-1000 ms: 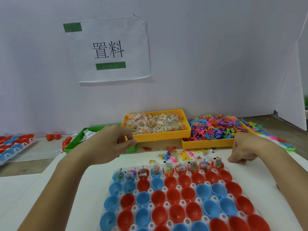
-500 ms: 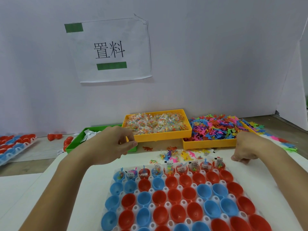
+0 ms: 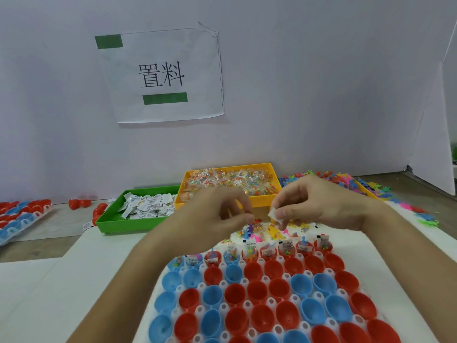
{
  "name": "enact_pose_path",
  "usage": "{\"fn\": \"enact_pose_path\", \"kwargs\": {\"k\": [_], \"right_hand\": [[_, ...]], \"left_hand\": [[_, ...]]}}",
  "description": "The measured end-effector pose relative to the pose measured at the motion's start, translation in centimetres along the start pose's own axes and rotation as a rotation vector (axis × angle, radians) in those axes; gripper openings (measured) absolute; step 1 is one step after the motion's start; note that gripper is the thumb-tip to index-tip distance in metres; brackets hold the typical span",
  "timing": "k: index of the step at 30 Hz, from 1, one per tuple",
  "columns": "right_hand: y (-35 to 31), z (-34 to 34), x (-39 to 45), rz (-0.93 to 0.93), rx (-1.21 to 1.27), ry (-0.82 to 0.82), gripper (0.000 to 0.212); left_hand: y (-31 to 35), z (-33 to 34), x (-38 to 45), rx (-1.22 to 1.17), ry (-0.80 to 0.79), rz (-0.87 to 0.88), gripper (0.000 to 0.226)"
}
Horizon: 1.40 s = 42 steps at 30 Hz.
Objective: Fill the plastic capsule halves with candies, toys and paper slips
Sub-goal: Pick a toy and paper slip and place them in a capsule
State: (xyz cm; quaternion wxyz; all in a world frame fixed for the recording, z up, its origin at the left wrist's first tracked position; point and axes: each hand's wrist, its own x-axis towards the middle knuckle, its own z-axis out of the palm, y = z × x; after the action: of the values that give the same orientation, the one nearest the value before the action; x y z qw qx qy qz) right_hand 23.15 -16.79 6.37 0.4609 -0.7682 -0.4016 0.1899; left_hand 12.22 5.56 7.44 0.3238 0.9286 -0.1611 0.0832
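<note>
The capsule halves (image 3: pixel 259 300), red and blue, sit in their white holder tray (image 3: pixel 222 283) just below both hands; only the row nearest the hands looks filled. The right hand (image 3: pixel 319 201) pinches a small white paper slip (image 3: pixel 274 215) between thumb and fingertips. The left hand (image 3: pixel 210 216) is curled beside it; whether it holds anything I cannot tell. The slip could flutter down onto the loose toys and candies (image 3: pixel 259 230) beneath the pinch rather than into a cup. The tray's near edge is cut off.

Toy-packing workstation (labelled sign (image 3: pixel 160 75), sorted trays (image 3: pixel 138 222))
</note>
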Motion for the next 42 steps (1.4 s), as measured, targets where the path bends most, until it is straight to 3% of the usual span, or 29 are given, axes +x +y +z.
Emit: {"fn": "enact_pose_path", "kwargs": {"k": [7,13,19,26,33,42], "right_hand": [[-0.4,1.7,1.0,-0.087,0.034,-0.033,0.015],[-0.3,1.8,0.9,-0.082,0.1,-0.036,0.017],[-0.3,1.8,1.0,-0.059,0.137,-0.065,0.023],[0.0,1.6,1.0,-0.014,0.307,-0.04,0.039],[-0.6,2.2,1.2,-0.085,0.103,0.064,0.017],[-0.3,2.6,1.8,-0.088,0.372,0.11,0.015]], "left_hand": [[0.4,1.9,0.8,-0.056,0.138,0.007,0.018],[0.3,1.3,0.6,-0.08,0.084,0.018,0.03],[0.0,1.6,0.8,-0.026,0.121,0.048,0.014],[-0.7,1.4,0.7,-0.127,0.145,-0.032,0.013],[-0.7,1.4,0.8,-0.261,0.092,-0.076,0.008],[-0.5,0.7,0.6,-0.383,0.169,-0.116,0.013]]}}
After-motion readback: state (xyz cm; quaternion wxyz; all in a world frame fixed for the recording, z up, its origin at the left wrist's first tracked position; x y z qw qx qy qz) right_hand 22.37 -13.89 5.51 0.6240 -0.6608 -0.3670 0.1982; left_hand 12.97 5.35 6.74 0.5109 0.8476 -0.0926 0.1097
